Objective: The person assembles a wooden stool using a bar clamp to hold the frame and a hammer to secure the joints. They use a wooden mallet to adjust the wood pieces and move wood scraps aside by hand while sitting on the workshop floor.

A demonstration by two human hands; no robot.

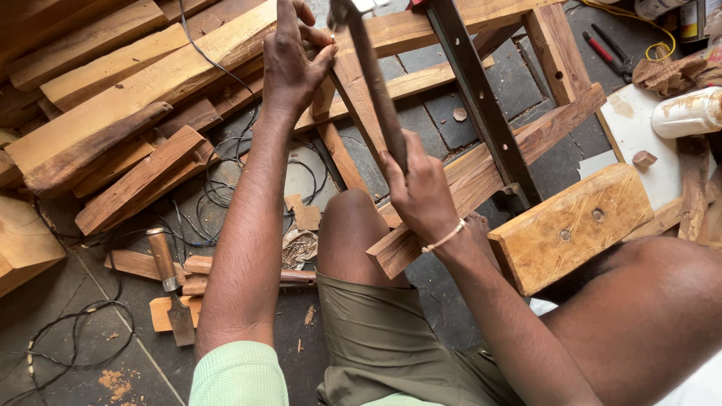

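My right hand (pixel 420 192) grips the dark wooden handle of a hammer (pixel 374 79), whose metal head is raised at the top edge of the view. My left hand (pixel 295 56) reaches forward and pinches a small nail upright against a rail of a wooden frame (pixel 481 169). The frame lies on the floor between my knees, with a long metal bar clamp (pixel 481 105) across it. The hammer head hangs just right of and above my left fingers.
Rough planks (pixel 128 83) are stacked at the left, with black cables trailing over the tiled floor. A chisel (pixel 169 282) lies among offcuts by my left arm. A thick drilled block (pixel 571 225) sits at the right, near a white bottle (pixel 688 113) and pliers (pixel 609 49).
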